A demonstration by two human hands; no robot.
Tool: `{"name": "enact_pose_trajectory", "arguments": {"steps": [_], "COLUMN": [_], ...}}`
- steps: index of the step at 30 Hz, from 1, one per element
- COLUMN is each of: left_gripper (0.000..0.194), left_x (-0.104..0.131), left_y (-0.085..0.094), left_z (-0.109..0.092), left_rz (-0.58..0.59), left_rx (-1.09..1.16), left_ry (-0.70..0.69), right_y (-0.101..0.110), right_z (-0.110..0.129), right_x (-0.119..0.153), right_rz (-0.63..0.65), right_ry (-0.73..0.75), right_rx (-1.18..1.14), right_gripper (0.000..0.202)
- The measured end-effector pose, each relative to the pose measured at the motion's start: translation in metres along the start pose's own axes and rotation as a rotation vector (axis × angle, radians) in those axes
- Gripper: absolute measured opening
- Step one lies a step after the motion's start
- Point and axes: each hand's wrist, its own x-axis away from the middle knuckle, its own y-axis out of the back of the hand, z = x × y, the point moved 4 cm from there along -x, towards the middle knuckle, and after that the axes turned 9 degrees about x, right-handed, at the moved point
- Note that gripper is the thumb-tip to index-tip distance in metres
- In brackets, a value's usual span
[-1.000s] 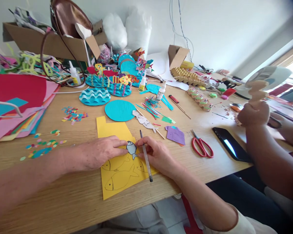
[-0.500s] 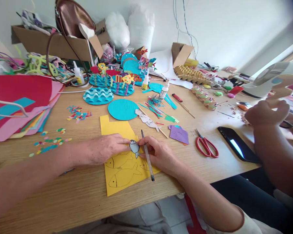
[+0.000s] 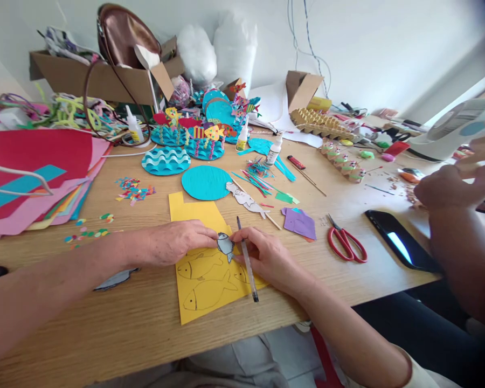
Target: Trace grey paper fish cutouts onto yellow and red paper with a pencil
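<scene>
A small grey paper fish cutout [image 3: 225, 245] with dark outlines rests on the yellow paper [image 3: 210, 213], between my two hands. My left hand [image 3: 181, 241] reaches in from the left, its fingertips pressed together on the cutout's left edge. At its right edge are the fingertips of my right hand [image 3: 272, 258]. That hand also keeps a clear-barrelled pen [image 3: 248, 264] tucked between its fingers, slanting down toward me. Fish outlines [image 3: 206, 293] are drawn on the yellow sheet's lower part. Another grey fish cutout [image 3: 115, 280] lies partly under my left forearm.
Red-handled scissors [image 3: 345, 242] and a phone [image 3: 400, 240] lie to the right, near another person's hand [image 3: 455, 186]. Purple paper [image 3: 299, 223], a blue disc [image 3: 206, 182] and glue bottles [image 3: 274, 150] lie beyond. Coloured sheets [image 3: 76, 188] are stacked at left.
The view has shifted slightly, showing more of the grey cutout under my left forearm. Both hands stay at the small fish, which looks slightly turned.
</scene>
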Motion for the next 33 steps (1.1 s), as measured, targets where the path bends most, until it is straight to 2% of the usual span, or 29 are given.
{"name": "enact_pose_trajectory", "arguments": {"steps": [4, 10, 15, 22, 26, 30, 33], "left_gripper": [0.043, 0.038, 0.039, 0.039, 0.038, 0.037, 0.037], "left_x": [0.000, 0.002, 0.002, 0.002, 0.001, 0.001, 0.001], "left_y": [-0.002, -0.008, -0.010, -0.011, -0.010, -0.012, -0.014], "left_z": [0.003, 0.010, 0.011, 0.009, 0.006, 0.007, 0.009], "left_rz": [-0.003, -0.011, 0.019, 0.000, -0.005, -0.005, 0.003], "left_rx": [0.003, -0.011, -0.061, -0.075, -0.079, -0.070, -0.098], "left_ry": [0.019, -0.035, -0.012, -0.063, -0.053, -0.039, -0.029], "right_y": [0.000, 0.001, 0.002, 0.002, 0.003, 0.009, 0.008], "right_z": [-0.001, 0.000, 0.000, 0.000, -0.004, -0.006, -0.005], "right_x": [0.001, 0.001, 0.001, 0.002, 0.004, 0.004, 0.004], "right_rz": [-0.013, -0.017, -0.002, 0.006, 0.004, -0.097, -0.075], "right_ry": [0.007, 0.033, 0.030, 0.028, -0.043, -0.048, -0.062], "right_rx": [0.000, 0.006, 0.021, 0.002, -0.102, -0.244, -0.243], "right_gripper": [0.027, 0.029, 0.030, 0.028, 0.023, 0.011, 0.009]}}
